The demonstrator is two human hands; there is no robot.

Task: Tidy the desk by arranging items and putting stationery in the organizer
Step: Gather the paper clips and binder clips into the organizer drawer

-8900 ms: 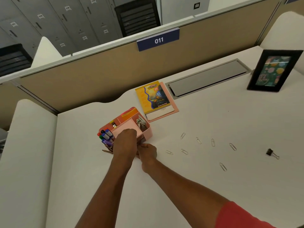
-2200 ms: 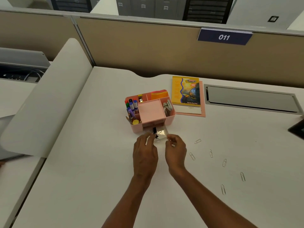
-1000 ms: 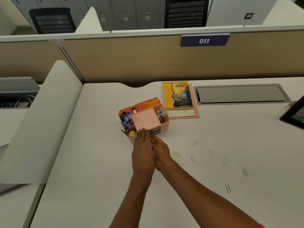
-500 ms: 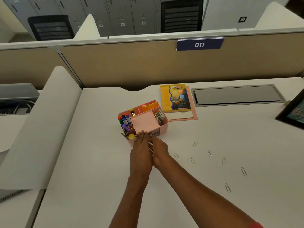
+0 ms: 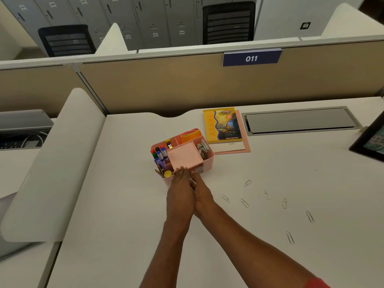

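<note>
Pushing hands: left hand [image 5: 180,190] and right hand [image 5: 202,193] together, flat-fingered on organizer [image 5: 208,162] front
Paper clips [image 5: 244,203]: scattered off to their right, right hand's nearer

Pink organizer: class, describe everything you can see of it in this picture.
The pink organizer looks plastic: a low rounded box upright on the white desk, beside a yellow book. Compartments hold markers, orange paper and metal items; the middle is flat pink. The left hand and right hand touch its near side.
</note>
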